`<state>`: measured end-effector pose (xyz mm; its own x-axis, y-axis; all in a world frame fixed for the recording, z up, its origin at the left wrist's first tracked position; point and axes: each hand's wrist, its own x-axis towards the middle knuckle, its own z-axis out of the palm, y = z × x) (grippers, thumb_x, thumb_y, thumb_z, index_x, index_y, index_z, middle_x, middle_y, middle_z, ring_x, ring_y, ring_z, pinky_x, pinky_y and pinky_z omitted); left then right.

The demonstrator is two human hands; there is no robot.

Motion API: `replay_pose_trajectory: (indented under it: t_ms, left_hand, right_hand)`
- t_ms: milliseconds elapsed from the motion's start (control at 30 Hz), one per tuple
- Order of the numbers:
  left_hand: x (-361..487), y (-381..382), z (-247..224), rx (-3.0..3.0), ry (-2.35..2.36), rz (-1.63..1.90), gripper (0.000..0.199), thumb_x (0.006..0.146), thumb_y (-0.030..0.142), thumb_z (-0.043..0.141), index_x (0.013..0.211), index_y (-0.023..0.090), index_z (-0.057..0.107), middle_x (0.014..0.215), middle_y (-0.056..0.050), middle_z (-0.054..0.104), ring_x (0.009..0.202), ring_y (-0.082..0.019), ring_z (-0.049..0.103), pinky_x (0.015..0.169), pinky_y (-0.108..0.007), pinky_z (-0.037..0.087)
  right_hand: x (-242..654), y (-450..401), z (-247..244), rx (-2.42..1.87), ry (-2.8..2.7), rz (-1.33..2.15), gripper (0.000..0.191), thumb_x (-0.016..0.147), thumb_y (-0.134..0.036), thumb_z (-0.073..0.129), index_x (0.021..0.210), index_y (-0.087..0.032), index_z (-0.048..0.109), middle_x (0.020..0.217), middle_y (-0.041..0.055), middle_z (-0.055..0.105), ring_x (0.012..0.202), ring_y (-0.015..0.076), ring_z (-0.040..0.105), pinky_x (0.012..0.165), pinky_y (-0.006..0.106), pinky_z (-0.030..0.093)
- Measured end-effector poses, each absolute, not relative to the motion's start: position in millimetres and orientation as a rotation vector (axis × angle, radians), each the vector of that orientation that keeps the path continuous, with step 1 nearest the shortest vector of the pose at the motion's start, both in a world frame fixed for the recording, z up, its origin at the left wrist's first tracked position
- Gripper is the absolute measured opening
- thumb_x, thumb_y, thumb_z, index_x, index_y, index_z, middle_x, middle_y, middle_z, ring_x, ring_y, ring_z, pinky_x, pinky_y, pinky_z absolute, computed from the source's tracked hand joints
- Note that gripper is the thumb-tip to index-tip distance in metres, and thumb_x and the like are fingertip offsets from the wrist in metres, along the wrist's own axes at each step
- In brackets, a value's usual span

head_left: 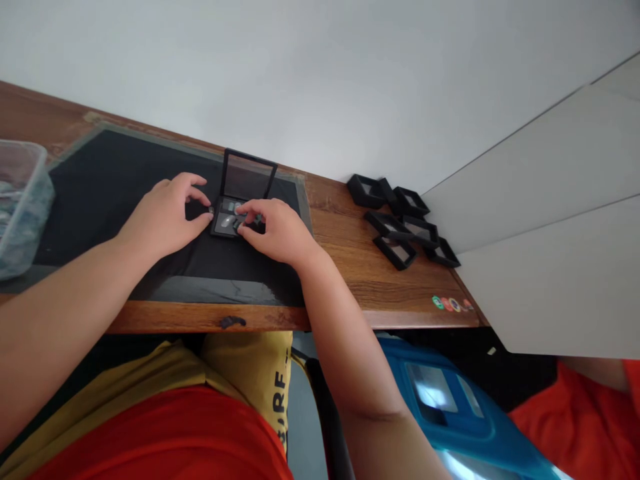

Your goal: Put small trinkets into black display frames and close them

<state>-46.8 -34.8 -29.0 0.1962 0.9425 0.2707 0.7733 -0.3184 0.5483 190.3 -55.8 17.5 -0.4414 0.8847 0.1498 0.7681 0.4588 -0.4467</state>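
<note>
A small black display case (pixel 216 228) stands on the black mat with its clear-windowed lid (pixel 249 176) raised. Several small shiny pieces, like polished stones (pixel 227 221), lie in its compartments. My left hand (pixel 167 213) is at the case's left edge, thumb and index finger curled together around a tiny dark piece (pixel 211 210). Over the right half of the case, my right hand (pixel 275 227) has its thumb and fingertips closed around a small dark greenish piece (pixel 237 225). My fingers partly hide the right compartments.
Several black frame-like cases (pixel 395 250) lie in a loose group on the wooden desk (pixel 335 240) at right. A clear plastic tub (pixel 30 207) with small pieces stands at left. Round stickers (pixel 454 305) mark the front right. A blue chair (pixel 450 393) and a person's red sleeve (pixel 580 413) are beyond.
</note>
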Motion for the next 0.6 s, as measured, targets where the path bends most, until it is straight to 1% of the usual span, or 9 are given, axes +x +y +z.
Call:
replay_pose_trajectory:
  t_ms: [100,200,367,500,600]
  left_hand:
    - [-46,-34,-30,2.196,1.628,0.85,0.06,0.087,0.046,0.063,0.144,0.024,0.06,0.127,-0.01,0.082,0.126,-0.04,0.069,0.109,-0.054,0.053]
    - [-45,-34,-29,2.212,1.606,0.857,0.051,0.088,0.044,0.062,0.136,0.026,0.066,0.124,-0.008,0.083,0.127,-0.039,0.069,0.11,-0.053,0.054]
    - [-45,-31,-29,2.189,1.573,0.896,0.037,0.086,0.042,0.067,0.121,0.029,0.071,0.115,-0.008,0.085,0.116,-0.039,0.073,0.101,-0.055,0.057]
    - [-45,-31,-27,2.156,1.577,0.923,0.028,0.084,0.041,0.07,0.11,0.031,0.073,0.106,-0.005,0.085,0.107,-0.037,0.076,0.095,-0.051,0.058]
    - [-43,-33,-24,2.14,1.606,0.922,0.025,0.082,0.04,0.071,0.105,0.031,0.073,0.102,-0.004,0.085,0.104,-0.036,0.077,0.093,-0.049,0.059]
  right_hand:
    - [191,-55,18,-1.395,-2.349,0.45,0.03,0.094,-0.022,0.073,0.123,-0.016,0.079,0.107,0.0055,0.08,0.099,0.0228,0.067,0.093,0.036,0.048]
    - [193,-55,19,-1.357,-2.335,0.45,0.029,0.093,-0.022,0.074,0.12,-0.016,0.079,0.106,0.0058,0.08,0.099,0.0228,0.067,0.094,0.036,0.048]
    - [199,-53,22,-1.228,-2.245,0.368,0.027,0.095,-0.023,0.071,0.121,-0.017,0.078,0.108,0.0069,0.08,0.102,0.0236,0.068,0.097,0.038,0.048]
    - [201,-53,23,-1.208,-2.219,0.331,0.026,0.096,-0.027,0.07,0.12,-0.018,0.077,0.106,0.007,0.079,0.101,0.0241,0.067,0.097,0.039,0.049]
    - [200,-53,23,-1.19,-2.224,0.319,0.023,0.098,-0.026,0.069,0.118,-0.019,0.077,0.105,0.0068,0.078,0.1,0.0238,0.067,0.096,0.039,0.049]
